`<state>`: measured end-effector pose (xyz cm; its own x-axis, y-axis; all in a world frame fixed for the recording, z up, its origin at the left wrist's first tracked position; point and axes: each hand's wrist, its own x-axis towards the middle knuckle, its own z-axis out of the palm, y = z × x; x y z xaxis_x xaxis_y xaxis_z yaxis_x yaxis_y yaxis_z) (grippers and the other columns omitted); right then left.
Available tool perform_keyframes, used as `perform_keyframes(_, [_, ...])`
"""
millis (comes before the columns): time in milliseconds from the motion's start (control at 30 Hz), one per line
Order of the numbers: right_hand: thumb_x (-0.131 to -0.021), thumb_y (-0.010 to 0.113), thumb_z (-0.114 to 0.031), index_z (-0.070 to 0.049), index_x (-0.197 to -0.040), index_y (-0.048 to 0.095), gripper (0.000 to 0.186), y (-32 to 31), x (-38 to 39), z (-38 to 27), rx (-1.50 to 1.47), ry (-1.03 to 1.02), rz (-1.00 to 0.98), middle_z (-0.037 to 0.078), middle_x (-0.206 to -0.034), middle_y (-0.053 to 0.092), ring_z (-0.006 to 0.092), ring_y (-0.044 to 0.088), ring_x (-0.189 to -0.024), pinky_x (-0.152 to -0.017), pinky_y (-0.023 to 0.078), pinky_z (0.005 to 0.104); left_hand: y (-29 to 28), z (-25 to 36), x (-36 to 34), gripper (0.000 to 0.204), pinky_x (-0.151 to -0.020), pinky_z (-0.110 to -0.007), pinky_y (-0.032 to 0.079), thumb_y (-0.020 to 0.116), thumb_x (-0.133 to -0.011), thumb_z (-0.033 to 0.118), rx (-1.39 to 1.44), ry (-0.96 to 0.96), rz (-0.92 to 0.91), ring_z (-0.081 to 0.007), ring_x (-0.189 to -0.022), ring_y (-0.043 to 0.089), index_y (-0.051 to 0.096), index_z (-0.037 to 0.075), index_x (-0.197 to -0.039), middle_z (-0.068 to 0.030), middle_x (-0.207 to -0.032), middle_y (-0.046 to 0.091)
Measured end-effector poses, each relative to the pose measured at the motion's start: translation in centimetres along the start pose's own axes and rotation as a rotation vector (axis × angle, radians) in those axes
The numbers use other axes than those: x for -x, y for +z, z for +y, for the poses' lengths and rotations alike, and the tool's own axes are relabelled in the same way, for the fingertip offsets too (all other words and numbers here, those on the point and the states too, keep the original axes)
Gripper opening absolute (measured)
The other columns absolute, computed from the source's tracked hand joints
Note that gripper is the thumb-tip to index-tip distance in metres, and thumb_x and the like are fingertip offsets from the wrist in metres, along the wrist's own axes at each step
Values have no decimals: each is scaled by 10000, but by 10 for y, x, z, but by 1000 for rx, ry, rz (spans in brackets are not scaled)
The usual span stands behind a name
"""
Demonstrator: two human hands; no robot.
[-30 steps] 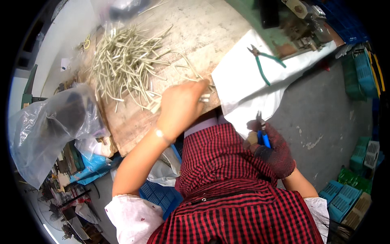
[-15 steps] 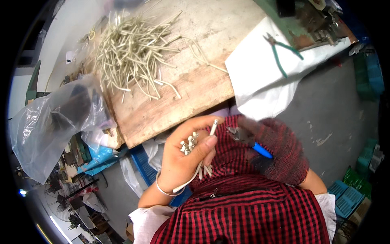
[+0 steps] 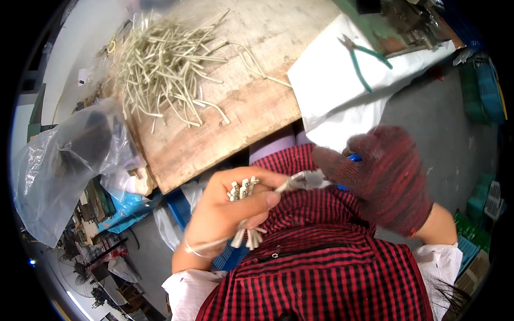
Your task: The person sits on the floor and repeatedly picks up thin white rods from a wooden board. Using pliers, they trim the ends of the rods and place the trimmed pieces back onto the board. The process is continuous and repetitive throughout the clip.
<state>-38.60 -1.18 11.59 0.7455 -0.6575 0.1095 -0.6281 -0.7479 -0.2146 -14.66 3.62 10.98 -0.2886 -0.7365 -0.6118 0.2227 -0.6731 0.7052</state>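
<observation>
My bare left hand [image 3: 227,214] is closed round several short off-white cables [image 3: 247,238]. Their metal-tipped ends stick up above the palm, and the tails hang out below the fingers. One cable end is pinched between thumb and forefinger and points to the right. My right hand [image 3: 383,184], in a dark red knitted glove, grips blue-handled pliers [image 3: 308,180]. The pliers' metal jaws, blurred, are at the tip of the pinched cable; whether they are closed on it I cannot tell. Both hands are above my red checked apron.
A pile of off-white cables [image 3: 163,69] lies on the wooden table [image 3: 230,142]. Green-handled pliers [image 3: 358,61] rest on a white sheet [image 3: 321,96] at the right. A clear plastic bag [image 3: 69,166] hangs at the left corner. Crates [image 3: 484,198] stand on the floor at right.
My right hand has turned and brought the pliers to the pinched cable's end. That cable has tipped from upright toward the right. My left hand has lowered slightly.
</observation>
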Motion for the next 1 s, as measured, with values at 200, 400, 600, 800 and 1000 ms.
perform_keyframes(200, [-672, 729, -289, -328, -1005, 690, 337, 11, 13, 28, 210, -256, 192, -11, -733, 560, 132, 517, -573, -505, 402, 301, 3, 4, -9, 267, -413, -197, 295, 693, -697, -131, -167, -100, -128, -66, -451, 459, 692, -102, -962, -90, -654, 625])
perform_keyframes(400, [-661, 742, -304, -344, -983, 691, 328, -2, 12, 27, 266, -298, 119, -27, -816, 580, 132, 553, -708, -574, 434, 309, 6, 5, -4, 260, -426, -207, 330, 685, -727, -146, -286, -96, -129, -64, -472, 485, 704, -76, -977, -75, -688, 650])
perform_keyframes(600, [-686, 752, -277, -230, -986, 696, 309, 3, 20, 31, 77, -309, 22, -19, -737, 589, 161, 564, -711, -595, 431, 329, 3, 0, -5, 275, -428, -204, 337, 724, -704, -105, -257, -102, -184, -63, -470, 489, 703, -85, -977, -76, -684, 654])
perform_keyframes(800, [-728, 701, -62, -134, -1205, 585, 496, 47, 36, 29, -645, -15, 129, 94, -935, 638, 229, 631, -815, -697, 508, 340, -3, -12, -15, 200, -381, -210, 343, 627, -868, 37, -34, 174, -243, -70, -420, 449, 610, -81, -1030, -49, -596, 567])
perform_keyframes(1000, [-764, 676, -36, -107, -1279, 532, 540, 77, 60, 17, -903, 442, 246, 134, -1074, 629, 274, 648, -930, -799, 529, 357, -43, 42, -119, 204, -632, -360, 514, 650, -773, 61, -1625, 937, 447, -265, -685, 652, 663, 99, -972, -113, -765, 653])
